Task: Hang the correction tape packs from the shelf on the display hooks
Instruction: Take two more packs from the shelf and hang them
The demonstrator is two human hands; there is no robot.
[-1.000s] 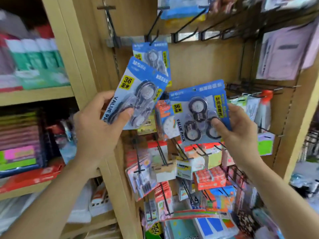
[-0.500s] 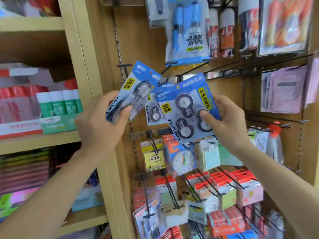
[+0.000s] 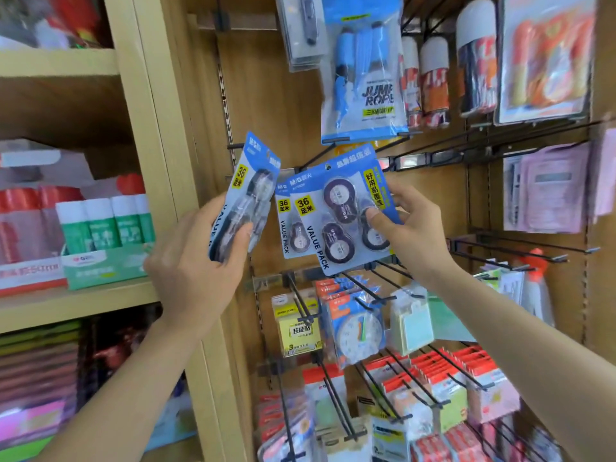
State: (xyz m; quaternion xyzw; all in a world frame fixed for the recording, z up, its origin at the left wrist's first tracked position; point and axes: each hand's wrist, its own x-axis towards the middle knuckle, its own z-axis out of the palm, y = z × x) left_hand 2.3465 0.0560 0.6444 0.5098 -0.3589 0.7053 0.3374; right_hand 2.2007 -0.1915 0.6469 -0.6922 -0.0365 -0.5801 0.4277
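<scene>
My left hand (image 3: 200,261) grips a blue correction tape pack (image 3: 245,195) by its lower edge, tilted and turned edge-on, left of the display panel. My right hand (image 3: 410,231) pinches a second blue pack (image 3: 340,211) at its right side, thumb on the front. This pack is held up against a black display hook (image 3: 311,161), its hang hole near the hook tip. A third pack (image 3: 288,221) hangs on that hook behind it, mostly covered.
Black hooks (image 3: 500,248) jut out at the right and below, loaded with sticky notes (image 3: 296,328) and a clock card (image 3: 358,331). A jump rope pack (image 3: 363,71) hangs above. Glue sticks (image 3: 103,225) stand on the left wooden shelf (image 3: 76,305).
Both hands have risen with their packs. The right-hand pack has moved up and left to the hook in front of the hung pack. The left-hand pack has turned more edge-on.
</scene>
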